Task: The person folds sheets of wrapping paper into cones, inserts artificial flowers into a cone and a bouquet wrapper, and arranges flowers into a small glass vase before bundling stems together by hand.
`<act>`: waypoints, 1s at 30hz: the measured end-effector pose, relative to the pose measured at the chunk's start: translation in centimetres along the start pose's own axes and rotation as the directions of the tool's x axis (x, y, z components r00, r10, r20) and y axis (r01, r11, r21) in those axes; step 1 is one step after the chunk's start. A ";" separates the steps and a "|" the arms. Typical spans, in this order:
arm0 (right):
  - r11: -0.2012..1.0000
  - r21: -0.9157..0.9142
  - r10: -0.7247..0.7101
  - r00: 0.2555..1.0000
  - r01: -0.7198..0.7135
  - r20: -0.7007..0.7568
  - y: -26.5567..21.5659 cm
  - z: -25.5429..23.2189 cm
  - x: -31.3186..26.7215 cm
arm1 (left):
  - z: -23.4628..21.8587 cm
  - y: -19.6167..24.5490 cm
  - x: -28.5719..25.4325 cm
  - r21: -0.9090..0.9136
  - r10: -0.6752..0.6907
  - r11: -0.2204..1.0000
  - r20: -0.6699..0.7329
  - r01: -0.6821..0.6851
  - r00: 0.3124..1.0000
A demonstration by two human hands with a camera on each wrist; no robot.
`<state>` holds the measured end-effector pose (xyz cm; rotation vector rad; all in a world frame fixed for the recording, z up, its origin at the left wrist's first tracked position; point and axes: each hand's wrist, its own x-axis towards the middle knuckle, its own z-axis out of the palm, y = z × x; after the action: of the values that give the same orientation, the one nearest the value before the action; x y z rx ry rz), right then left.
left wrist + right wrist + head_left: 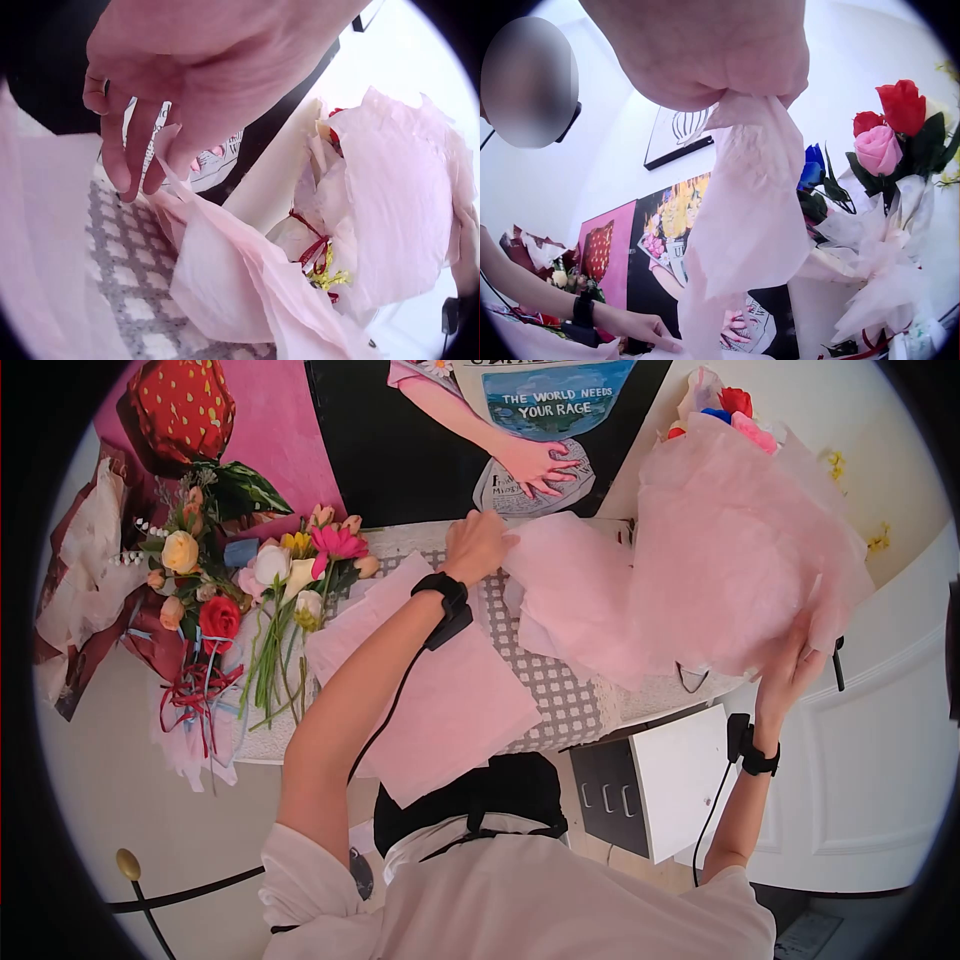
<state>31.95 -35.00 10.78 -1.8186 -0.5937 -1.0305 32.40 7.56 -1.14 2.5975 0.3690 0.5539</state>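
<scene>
Pink tissue sheets (580, 585) lie on the right half of the table. My left hand (478, 548) pinches a corner of one between thumb and fingers; the left wrist view shows that hand (187, 82) over the raised corner. On the right, my right hand (790, 670) grips the edge of a larger pink sheet (730, 550), which stands up in front of a wrapped bouquet. In the right wrist view the gathered paper (750, 195) hangs from the right hand (712, 52). More pink sheets (430, 690) lie in a stack under my left forearm.
Loose flowers with green stems (285, 650) and a dark red wrapped bouquet (90, 570) are at the left. Red and pink roses (879, 150) stand behind the lifted paper. A patterned cloth (560, 705) covers the table; a drawer cabinet (650, 790) stands below.
</scene>
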 end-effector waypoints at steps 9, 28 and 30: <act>0.981 -0.019 -0.190 0.948 0.192 -0.255 -1.4 2.6 0.6 | -9.3 -1.6 -7.2 -0.819 -0.297 0.564 -0.079 0.108 0.951; 0.999 0.032 -0.050 0.570 0.041 0.820 0.9 11.3 -7.8 | -17.1 -2.6 -34.4 -0.941 -0.796 0.175 0.038 0.288 0.604; 0.999 0.018 -0.037 0.535 0.042 0.844 0.7 10.9 -7.4 | -16.9 -2.8 -35.9 -0.936 -0.815 0.152 0.063 0.317 0.576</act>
<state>32.92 -25.36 1.83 -2.2694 -1.2110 -0.0593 -7.17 3.99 -0.17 1.0240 0.9294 0.7810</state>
